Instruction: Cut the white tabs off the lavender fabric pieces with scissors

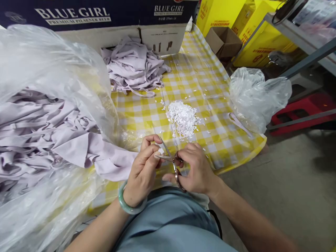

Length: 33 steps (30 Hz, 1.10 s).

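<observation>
My left hand (143,168), with a green bangle at its wrist, is closed in a pinch. A small white tag (161,151) shows at its fingertips, and a stretched lilac garment piece (115,159) runs into this hand from the left. My fingers hide how the tag and cloth are joined. In my right hand (196,169) is a pair of scissors (170,158), fingers through the brown handle loops. Its blades are spread apart around the white tag. Just beyond both hands lies a heap of small white cut pieces (183,119).
A clear plastic bag (65,52) of lilac garments (39,140) fills the left side. More lilac garments (135,64) are piled before a beer carton (118,17). Another plastic bag (258,96) hangs at the right edge of the yellow checked tablecloth (210,87).
</observation>
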Motion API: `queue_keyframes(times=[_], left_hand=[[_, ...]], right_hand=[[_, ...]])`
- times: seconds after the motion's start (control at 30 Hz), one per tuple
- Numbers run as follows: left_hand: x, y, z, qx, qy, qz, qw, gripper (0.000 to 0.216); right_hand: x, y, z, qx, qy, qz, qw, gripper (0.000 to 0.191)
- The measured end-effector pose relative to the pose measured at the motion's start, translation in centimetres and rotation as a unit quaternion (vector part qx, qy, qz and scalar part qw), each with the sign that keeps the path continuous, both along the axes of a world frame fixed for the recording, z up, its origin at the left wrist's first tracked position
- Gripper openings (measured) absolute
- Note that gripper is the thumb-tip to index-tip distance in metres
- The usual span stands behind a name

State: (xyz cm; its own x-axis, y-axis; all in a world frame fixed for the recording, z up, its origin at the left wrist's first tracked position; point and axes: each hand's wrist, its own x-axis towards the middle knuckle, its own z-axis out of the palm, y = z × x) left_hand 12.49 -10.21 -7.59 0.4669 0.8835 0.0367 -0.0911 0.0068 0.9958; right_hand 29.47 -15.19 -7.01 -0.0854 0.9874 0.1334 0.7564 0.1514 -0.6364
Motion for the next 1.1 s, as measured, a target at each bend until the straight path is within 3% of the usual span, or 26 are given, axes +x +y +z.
queue_keyframes(times=[0.37, 1.1], left_hand=[[0.4, 0.2, -0.5, 0.071, 0.024, 0.006, 0.997, 0.03], [1.0, 0.2, -1.6, 0.103, 0.038, -0.001, 0.994, 0.027]], right_hand=[[-0.3, 0.1, -0.2, 0.019, 0.003, -0.015, 1.0, 0.049], [0.3, -0.3, -0.6, 0.022, -0.007, -0.046, 0.999, 0.051]])
